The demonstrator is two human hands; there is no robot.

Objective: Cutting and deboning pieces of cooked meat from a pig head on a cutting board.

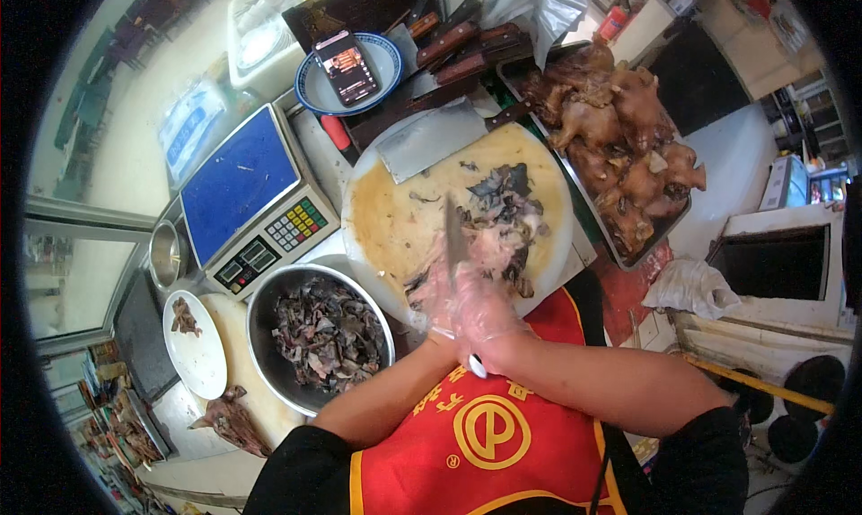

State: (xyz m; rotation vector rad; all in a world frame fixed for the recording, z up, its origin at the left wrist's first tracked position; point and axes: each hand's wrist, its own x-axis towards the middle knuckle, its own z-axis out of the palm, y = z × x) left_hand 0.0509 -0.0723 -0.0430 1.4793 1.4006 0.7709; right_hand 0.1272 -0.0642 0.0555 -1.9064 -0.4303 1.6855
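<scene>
My right hand (486,306), in a clear plastic glove, grips a knife (455,235). Its narrow blade points away from me, and the handle's pale end shows beneath my wrist. Close beside it, my gloved left hand (434,303) rests low over the near edge of the meat; its fingers are blurred and partly hidden. Pinkish meat with dark, ragged skin (502,245) is spread on the round chopping board (377,212) around the blade. A broad cleaver (434,141) lies flat across the board's far side.
A steel bowl (387,336) of dark sliced pieces stands left, near a scale (239,185) and a white plate (195,360). Right, a tray (630,262) holds cooked animal heads (619,131). Beyond are knives (448,43) and a phone (347,67) on a blue-rimmed bowl (387,53).
</scene>
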